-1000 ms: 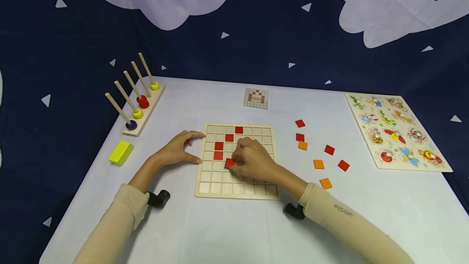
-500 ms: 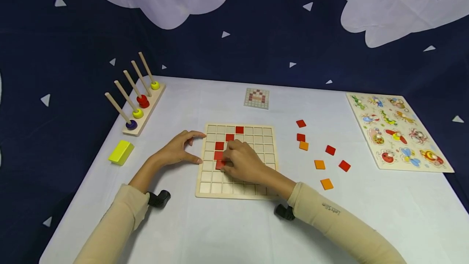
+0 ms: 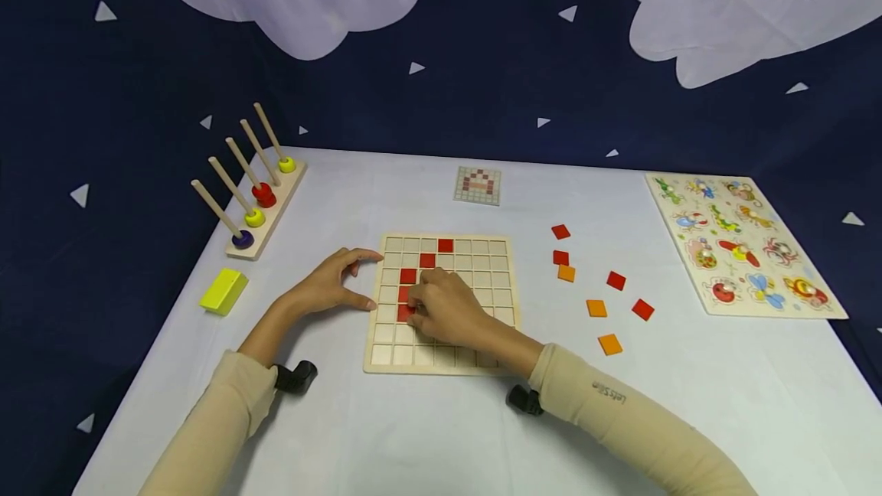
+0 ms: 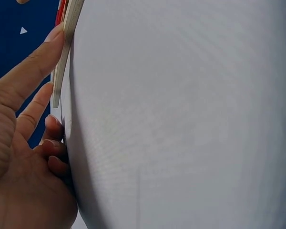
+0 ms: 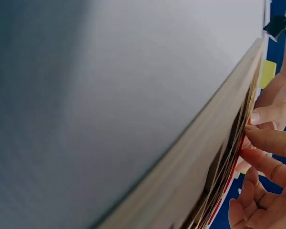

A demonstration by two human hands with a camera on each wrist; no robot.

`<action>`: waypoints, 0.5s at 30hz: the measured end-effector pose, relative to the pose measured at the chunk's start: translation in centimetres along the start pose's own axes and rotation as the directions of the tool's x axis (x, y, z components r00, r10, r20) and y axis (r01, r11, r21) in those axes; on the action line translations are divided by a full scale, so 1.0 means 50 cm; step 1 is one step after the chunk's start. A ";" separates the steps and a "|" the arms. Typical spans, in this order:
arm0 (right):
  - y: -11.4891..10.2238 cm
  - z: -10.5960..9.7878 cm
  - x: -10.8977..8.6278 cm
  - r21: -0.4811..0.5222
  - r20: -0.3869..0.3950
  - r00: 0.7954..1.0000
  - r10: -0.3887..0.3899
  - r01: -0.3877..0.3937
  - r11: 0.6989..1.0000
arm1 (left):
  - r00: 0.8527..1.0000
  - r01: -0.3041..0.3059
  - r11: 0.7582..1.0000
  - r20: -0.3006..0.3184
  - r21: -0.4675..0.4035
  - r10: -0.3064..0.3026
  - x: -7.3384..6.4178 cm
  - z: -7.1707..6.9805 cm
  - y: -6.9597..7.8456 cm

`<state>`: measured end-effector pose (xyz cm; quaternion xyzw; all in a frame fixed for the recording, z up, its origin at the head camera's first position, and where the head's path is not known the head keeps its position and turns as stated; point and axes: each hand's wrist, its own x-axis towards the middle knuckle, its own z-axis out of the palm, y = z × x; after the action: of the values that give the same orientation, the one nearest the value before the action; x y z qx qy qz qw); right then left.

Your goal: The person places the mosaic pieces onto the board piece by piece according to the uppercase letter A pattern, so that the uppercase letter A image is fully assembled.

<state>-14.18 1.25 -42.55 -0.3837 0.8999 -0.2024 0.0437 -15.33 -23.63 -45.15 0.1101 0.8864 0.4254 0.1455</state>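
Observation:
In the head view, a wooden grid board (image 3: 441,367) lies flat on the table. Several red square tiles sit in its cells, running diagonally from the top row and then down. My right hand (image 3: 451,312) is over the middle of the board, thumb and fingers pinching the lowest red tile (image 3: 404,313) at its cell. In the right wrist view, thumb and index fingertips meet that tile's red edge. My left hand (image 3: 331,283) holds thumb and index finger spread against the board's left edge, the other fingers loosely bent; the left wrist view shows this contact too.
Loose red tiles (image 3: 616,280) and orange tiles (image 3: 596,308) lie right of the board. Behind it is a small pattern card (image 3: 478,186). A peg stacker (image 3: 258,239) and a yellow block (image 3: 223,292) stand left; an insect puzzle board (image 3: 747,247) lies far right.
My right hand has carried the red tile leftward to the cell below the other red tiles in the column. My left hand stays at the board's edge.

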 end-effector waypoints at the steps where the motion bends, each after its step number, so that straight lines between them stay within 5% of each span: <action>1: 0.000 -0.001 -0.001 -0.002 0.008 1.000 0.006 -0.006 1.000 | 1.000 -0.001 1.000 0.001 0.000 0.001 0.000 0.000 -0.001; 7: 0.014 -0.018 -0.019 0.010 0.008 0.999 0.040 -0.040 0.999 | 1.000 -0.004 1.000 0.002 0.004 0.004 -0.001 0.002 -0.004; 15: 0.082 -0.055 -0.081 0.014 -0.090 0.990 0.109 -0.108 0.994 | 1.000 -0.016 1.000 0.003 0.005 0.016 0.000 0.004 -0.002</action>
<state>-14.72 7.59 -41.99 -0.3242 0.9197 -0.2211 0.0153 -15.29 -23.55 -45.33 0.1184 0.8863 0.4242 0.1433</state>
